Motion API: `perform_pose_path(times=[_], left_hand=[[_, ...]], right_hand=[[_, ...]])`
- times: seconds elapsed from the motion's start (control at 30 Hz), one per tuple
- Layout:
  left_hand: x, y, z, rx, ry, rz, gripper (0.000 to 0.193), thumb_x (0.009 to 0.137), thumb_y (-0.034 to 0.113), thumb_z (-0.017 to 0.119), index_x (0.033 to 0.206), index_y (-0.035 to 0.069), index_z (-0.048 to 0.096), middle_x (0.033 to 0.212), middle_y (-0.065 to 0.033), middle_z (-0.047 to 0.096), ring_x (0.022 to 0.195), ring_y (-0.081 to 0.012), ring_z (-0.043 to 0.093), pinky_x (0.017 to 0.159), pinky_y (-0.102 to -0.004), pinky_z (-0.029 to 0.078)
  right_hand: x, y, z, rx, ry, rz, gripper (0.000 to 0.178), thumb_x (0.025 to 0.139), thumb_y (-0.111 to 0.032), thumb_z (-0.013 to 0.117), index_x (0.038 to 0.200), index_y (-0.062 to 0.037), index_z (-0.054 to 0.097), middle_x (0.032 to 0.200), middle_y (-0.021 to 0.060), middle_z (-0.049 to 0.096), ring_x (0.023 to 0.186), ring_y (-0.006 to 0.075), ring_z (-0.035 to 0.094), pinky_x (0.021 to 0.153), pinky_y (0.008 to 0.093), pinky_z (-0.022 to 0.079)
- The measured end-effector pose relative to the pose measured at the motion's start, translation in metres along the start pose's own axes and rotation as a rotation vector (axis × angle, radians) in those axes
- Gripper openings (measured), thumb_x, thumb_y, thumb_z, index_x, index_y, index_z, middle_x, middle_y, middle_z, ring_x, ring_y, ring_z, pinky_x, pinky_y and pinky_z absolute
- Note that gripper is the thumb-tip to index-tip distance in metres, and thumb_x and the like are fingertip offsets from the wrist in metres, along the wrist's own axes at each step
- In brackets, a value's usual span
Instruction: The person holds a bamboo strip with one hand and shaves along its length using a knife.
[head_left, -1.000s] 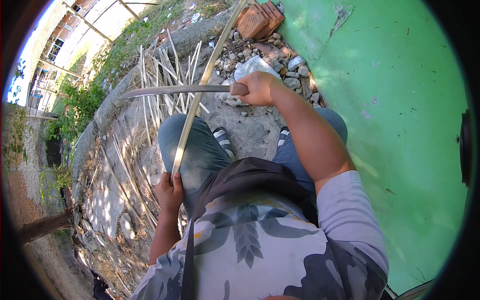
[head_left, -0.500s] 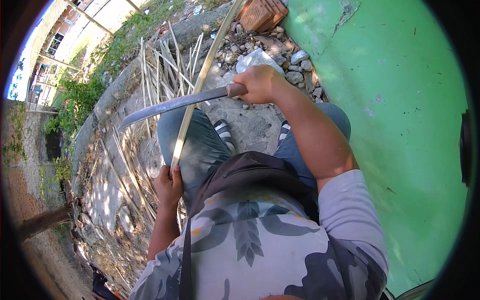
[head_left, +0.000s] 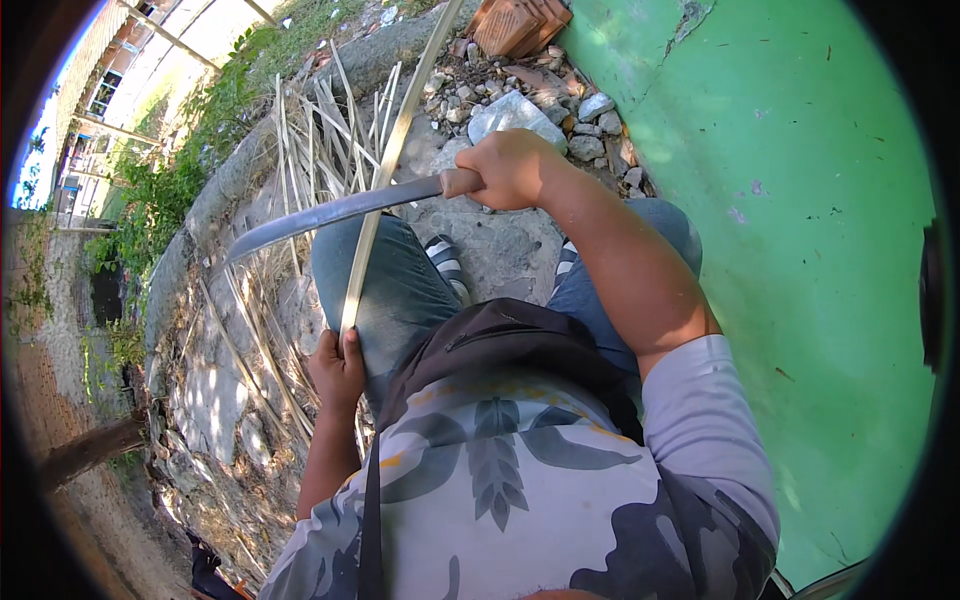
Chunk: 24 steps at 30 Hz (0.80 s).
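Note:
My right hand is closed around the wooden handle of a machete. Its long, slightly curved blade points left and lies across a pale split strip, which looks like bamboo. The lower end of that strip is in the closed grip of my left hand, beside my left knee. From there the strip slants up and away, past the top edge of the picture. Blade and strip cross above my left thigh; whether the edge bites into the strip cannot be seen.
Several cut strips lie in a heap ahead on the left, with more strips beside my left leg. Stones and orange hollow bricks are piled ahead. A green painted surface spans the right side. A low concrete edge curves on the left.
My right hand has moved the machete slightly to the left along with its handle. My left hand and the strip stay nearly in place.

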<state>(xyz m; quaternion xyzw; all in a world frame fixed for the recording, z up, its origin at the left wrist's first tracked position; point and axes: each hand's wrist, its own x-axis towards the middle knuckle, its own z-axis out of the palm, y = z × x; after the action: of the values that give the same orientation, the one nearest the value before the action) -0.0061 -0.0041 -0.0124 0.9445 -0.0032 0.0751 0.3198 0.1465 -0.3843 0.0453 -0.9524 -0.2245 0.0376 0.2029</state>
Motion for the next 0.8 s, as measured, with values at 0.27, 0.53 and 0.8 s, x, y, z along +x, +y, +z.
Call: perform_pose_path(times=[0.27, 0.53, 0.8], left_hand=[[0.004, 0.005, -0.003, 0.059, -0.012, 0.000, 0.051, 0.098, 0.040, 0.067, 0.072, 0.002, 0.046, 0.056, -0.0144, 0.046, 0.049, -0.0239, 0.042, 0.050, -0.0393, 0.036], [0.003, -0.004, -0.003, 0.047, -0.031, -0.009, 0.050, 0.097, 0.039, 0.068, 0.072, 0.002, 0.046, 0.056, -0.0167, 0.047, 0.048, -0.0306, 0.045, 0.050, -0.0416, 0.038], [0.002, 0.005, 0.000, 0.019, 0.017, 0.014, 0.049, 0.097, 0.038, 0.068, 0.071, 0.002, 0.046, 0.054, -0.0161, 0.046, 0.047, -0.0293, 0.044, 0.049, -0.0409, 0.037]], right_hand=[[0.001, 0.057, 0.005, 0.293, 0.170, 0.389, 0.029, 0.082, -0.031, 0.070, 0.103, -0.0121, 0.073, 0.102, 0.0166, 0.074, 0.098, 0.0358, 0.070, 0.086, 0.0451, 0.054], [-0.001, -0.007, 0.004, -0.006, 0.031, 0.040, 0.023, 0.080, -0.030, 0.070, 0.096, -0.0137, 0.071, 0.092, 0.0124, 0.073, 0.093, 0.0338, 0.071, 0.079, 0.0472, 0.056], [0.000, 0.059, 0.001, 0.309, 0.136, 0.389, 0.031, 0.084, -0.032, 0.071, 0.109, -0.0156, 0.073, 0.101, 0.0153, 0.074, 0.099, 0.0364, 0.069, 0.087, 0.0458, 0.054]])
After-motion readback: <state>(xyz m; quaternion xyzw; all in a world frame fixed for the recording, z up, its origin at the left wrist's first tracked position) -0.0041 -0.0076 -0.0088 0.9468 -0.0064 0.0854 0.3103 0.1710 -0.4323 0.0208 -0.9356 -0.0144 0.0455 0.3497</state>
